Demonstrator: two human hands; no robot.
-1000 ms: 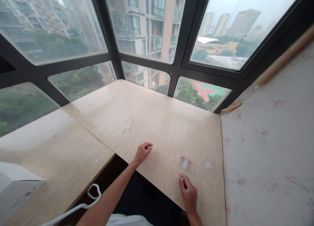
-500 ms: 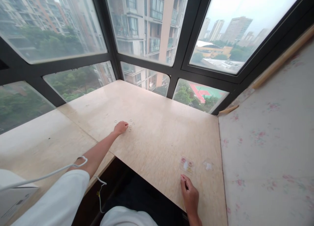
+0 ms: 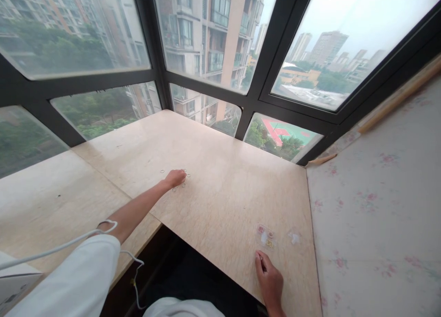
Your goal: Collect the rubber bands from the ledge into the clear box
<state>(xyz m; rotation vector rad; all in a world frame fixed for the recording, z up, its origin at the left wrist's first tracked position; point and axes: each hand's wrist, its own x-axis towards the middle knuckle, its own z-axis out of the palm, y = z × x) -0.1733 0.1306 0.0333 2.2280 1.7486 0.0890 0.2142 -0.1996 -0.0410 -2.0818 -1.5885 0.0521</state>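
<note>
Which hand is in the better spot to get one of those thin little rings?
Probably the left hand: it's among the thin rings on the table. The right hand is farther off, near the clear case.

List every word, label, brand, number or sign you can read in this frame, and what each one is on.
No text can be read.
White box: dark printed marks on its side, too small and blurred to make out.
Clear case: no lettering can be made out.
Wallpaper: flowers, no words visible.
</note>
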